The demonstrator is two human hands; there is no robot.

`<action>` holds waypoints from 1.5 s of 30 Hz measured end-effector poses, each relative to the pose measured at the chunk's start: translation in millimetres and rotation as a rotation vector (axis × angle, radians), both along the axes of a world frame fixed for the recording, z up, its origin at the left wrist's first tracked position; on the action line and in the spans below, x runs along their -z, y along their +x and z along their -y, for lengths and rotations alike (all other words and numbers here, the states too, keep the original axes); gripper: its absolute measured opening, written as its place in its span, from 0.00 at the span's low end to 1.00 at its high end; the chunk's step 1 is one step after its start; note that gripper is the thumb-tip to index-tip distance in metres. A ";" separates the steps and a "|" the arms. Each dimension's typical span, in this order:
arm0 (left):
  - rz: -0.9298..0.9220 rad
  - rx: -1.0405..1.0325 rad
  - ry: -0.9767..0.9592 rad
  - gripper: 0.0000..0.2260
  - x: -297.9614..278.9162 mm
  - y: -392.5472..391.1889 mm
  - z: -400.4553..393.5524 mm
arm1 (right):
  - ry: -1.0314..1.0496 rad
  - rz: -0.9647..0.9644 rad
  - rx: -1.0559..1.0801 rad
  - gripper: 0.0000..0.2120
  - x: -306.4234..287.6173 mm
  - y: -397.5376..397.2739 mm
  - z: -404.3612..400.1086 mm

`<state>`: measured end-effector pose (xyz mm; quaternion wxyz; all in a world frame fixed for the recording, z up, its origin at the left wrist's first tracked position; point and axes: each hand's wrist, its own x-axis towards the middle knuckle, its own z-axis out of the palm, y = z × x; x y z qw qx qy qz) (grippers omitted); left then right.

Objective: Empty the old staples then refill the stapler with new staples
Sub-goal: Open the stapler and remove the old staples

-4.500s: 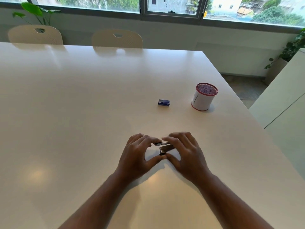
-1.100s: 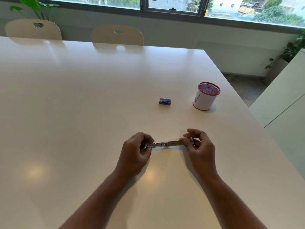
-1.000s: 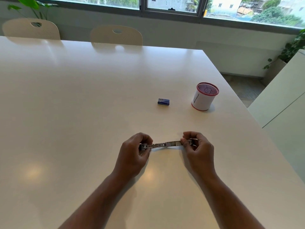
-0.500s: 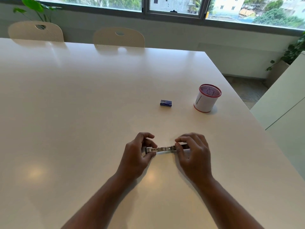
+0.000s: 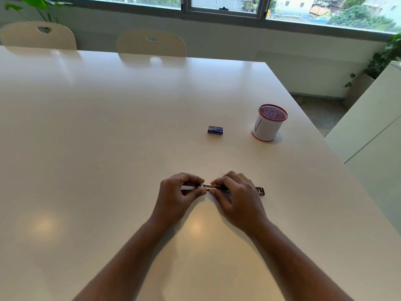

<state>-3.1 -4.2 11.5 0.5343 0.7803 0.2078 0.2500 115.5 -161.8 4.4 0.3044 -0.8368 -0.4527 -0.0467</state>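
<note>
A small metal stapler (image 5: pixel 207 187) lies unfolded flat on the white table (image 5: pixel 108 137), stretched left to right between my hands. My left hand (image 5: pixel 180 197) pinches its left end, with a silver tip showing past the fingers. My right hand (image 5: pixel 236 199) covers the middle, thumb and forefinger closed on the staple channel; the stapler's dark right end sticks out past my knuckles. A small blue box of staples (image 5: pixel 215 130) rests farther back on the table, apart from both hands.
A white mesh cup with a red rim (image 5: pixel 269 125) stands right of the staple box. Two cream chairs (image 5: pixel 151 43) sit at the table's far edge. The table's right edge runs diagonally close by, with a white cabinet (image 5: pixel 373 135) beyond.
My hands have come closer together along the opened stapler. The right hand slid left from the stapler's end to its middle, leaving the right end uncovered.
</note>
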 end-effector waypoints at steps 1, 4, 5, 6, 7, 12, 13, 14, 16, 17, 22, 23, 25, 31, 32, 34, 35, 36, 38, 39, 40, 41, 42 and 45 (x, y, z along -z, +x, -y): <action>-0.006 0.002 -0.022 0.09 -0.6 -0.2 0.4 | 0.000 0.001 0.010 0.10 0.9 1.1 1.0; -0.029 0.029 -0.037 0.08 -2.2 -1.9 1.2 | 0.003 0.018 0.014 0.08 2.5 1.1 2.1; -0.035 0.037 -0.052 0.08 -2.2 -2.4 0.8 | 0.005 0.026 0.011 0.07 2.6 0.4 2.2; -0.037 0.047 -0.072 0.08 -2.4 -2.8 0.6 | 0.005 0.032 0.009 0.07 2.6 -0.6 2.2; -0.037 0.057 -0.081 0.08 -2.5 -2.8 0.0 | 0.006 0.037 0.006 0.07 2.1 -1.7 2.1; -0.041 0.086 -0.062 0.08 -0.5 -2.6 -2.8 | 0.027 -0.017 -0.013 0.07 -1.8 -5.6 -1.6; -0.039 0.090 -0.063 0.08 -0.2 -2.4 -2.9 | 0.042 -0.046 -0.009 0.08 -2.3 -6.6 -3.8; -0.037 0.092 -0.062 0.07 0.2 -2.0 -2.7 | 0.060 -0.073 0.001 0.08 -2.5 -7.9 -6.7; -0.029 0.090 -0.069 0.07 0.3 -1.6 -2.3 | 0.090 -0.116 0.029 0.09 -2.4 -11.0 -13.2; -0.024 0.087 -0.074 0.07 0.4 -1.4 -2.1 | 0.100 -0.133 0.045 0.09 -2.1 -12.0 -15.9; -0.015 0.080 -0.083 0.08 0.5 -1.4 -1.2 | 0.125 -0.162 0.073 0.08 -1.8 -13.4 -18.9; -0.016 0.079 -0.086 0.08 0.2 -1.0 -1.2 | 0.135 -0.159 0.067 0.07 -1.6 -13.4 -18.3; -0.021 0.078 -0.082 0.08 0.1 -0.5 -1.4 | 0.165 -0.155 0.047 0.05 -0.3 -12.9 -16.8; -0.055 0.077 -0.036 0.09 -1.7 1.0 -1.3 | 0.230 -0.158 -0.007 0.07 1.1 -8.6 -14.1; -0.059 0.076 -0.031 0.10 -2.0 1.2 -1.3 | 0.236 -0.158 -0.020 0.07 0.4 -8.4 -14.8; -0.062 0.076 -0.019 0.10 -1.6 1.3 -1.3 | 0.240 -0.144 -0.034 0.07 -0.8 -8.2 -15.6; -0.061 0.075 -0.014 0.09 -1.1 1.5 -1.4 | 0.243 -0.130 -0.037 0.07 -1.5 -7.6 -15.5; -0.061 0.073 -0.011 0.09 -0.8 1.3 -1.5 | 0.247 -0.115 -0.040 0.07 -2.1 -7.2 -15.2; -0.061 0.070 -0.004 0.09 -0.6 1.6 -1.8 | 0.254 -0.092 -0.052 0.06 -3.6 -6.0 -13.4; -0.061 0.069 0.002 0.09 -0.5 2.0 -1.9 | 0.255 -0.087 -0.062 0.05 -4.3 -5.4 -12.2; -0.063 0.068 0.007 0.09 -0.3 2.2 -2.2 | 0.252 -0.082 -0.075 0.05 -4.8 -4.8 -11.0; -0.065 0.067 0.008 0.09 0.0 2.3 -2.3 | 0.245 -0.077 -0.089 0.05 -4.9 -4.1 -9.9; -0.066 0.067 0.009 0.09 0.4 2.5 -2.4 | 0.237 -0.073 -0.102 0.05 -5.0 -3.6 -9.0; -0.074 0.066 0.028 0.09 1.0 2.3 -2.1 | 0.238 -0.086 -0.110 0.05 -4.7 -1.6 -6.5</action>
